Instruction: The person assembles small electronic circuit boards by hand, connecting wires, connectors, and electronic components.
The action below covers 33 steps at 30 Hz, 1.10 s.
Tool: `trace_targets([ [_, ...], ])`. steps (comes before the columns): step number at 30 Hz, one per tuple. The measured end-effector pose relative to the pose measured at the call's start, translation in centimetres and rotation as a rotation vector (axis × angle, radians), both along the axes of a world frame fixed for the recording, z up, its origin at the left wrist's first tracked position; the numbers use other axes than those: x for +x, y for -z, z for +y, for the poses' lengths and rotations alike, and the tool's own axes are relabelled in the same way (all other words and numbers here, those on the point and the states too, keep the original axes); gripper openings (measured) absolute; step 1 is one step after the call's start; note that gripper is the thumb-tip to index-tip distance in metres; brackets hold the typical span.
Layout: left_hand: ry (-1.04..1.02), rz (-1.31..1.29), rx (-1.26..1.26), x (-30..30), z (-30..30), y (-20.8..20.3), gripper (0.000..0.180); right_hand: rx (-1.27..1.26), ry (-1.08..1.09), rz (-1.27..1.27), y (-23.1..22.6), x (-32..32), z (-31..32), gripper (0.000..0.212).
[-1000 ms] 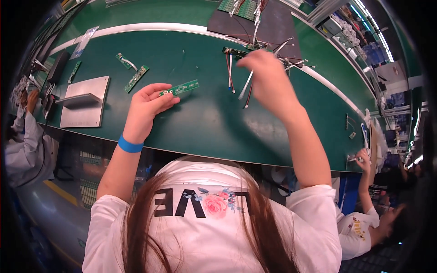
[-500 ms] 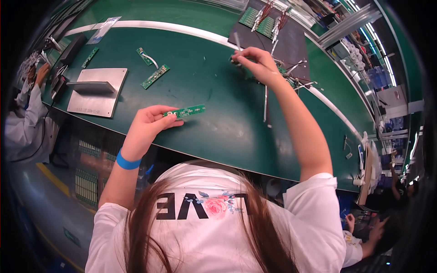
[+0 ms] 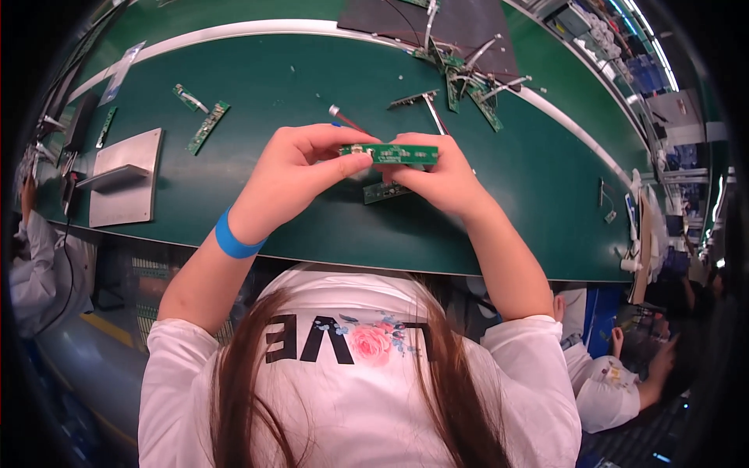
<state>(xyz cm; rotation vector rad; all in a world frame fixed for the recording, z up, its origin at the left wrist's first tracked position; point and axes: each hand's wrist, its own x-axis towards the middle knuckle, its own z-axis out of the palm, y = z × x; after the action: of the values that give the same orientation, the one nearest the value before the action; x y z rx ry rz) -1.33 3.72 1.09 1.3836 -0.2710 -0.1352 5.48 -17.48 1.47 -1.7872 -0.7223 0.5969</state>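
Note:
Over the middle of the table, in front of my chest, my two hands come close together. My left hand [image 3: 308, 165] pinches one end of a slim green circuit board [image 3: 407, 154] between thumb and fingers; the board lies level and reaches across to my right hand. My right hand [image 3: 441, 173] is closed around a second, darker circuit board [image 3: 382, 193], which juts out below the first one. Its fingers are partly hidden behind the upper board. A red wire with a white connector [image 3: 335, 111] sticks out beyond my left fingers; where it attaches is hidden.
At the far right a heap of wired circuit boards [image 3: 456, 78] lies by a dark mat [image 3: 476, 31]. Two loose boards [image 3: 208, 127] rest on the left, near a metal plate with an upright fin [image 3: 125, 181]. Co-workers sit on both sides.
My right hand has come from the heap at the far right to the middle, bringing a board with it. My left hand has moved right and away from me with its board. The view has shifted.

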Motion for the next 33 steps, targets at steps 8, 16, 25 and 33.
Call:
trace_targets([
  [8,0.021,0.074,-0.045,0.1,-1.4,0.1,0.021,0.093,0.029,0.252,0.0,-0.1,-0.5,0.01],
  [16,-0.158,0.004,0.143,-0.8,-0.7,-0.2,0.023,0.458,0.086,0.612,1.3,0.8,-1.5,0.004],
  [25,-0.127,0.122,-0.019,-1.4,-1.8,0.3,0.038,0.536,0.475,0.559,-0.5,-2.2,0.4,0.01],
  [33,-0.106,0.047,0.252,-1.2,-2.4,0.5,0.032,0.457,0.634,0.204,0.7,-2.2,0.7,0.011],
])
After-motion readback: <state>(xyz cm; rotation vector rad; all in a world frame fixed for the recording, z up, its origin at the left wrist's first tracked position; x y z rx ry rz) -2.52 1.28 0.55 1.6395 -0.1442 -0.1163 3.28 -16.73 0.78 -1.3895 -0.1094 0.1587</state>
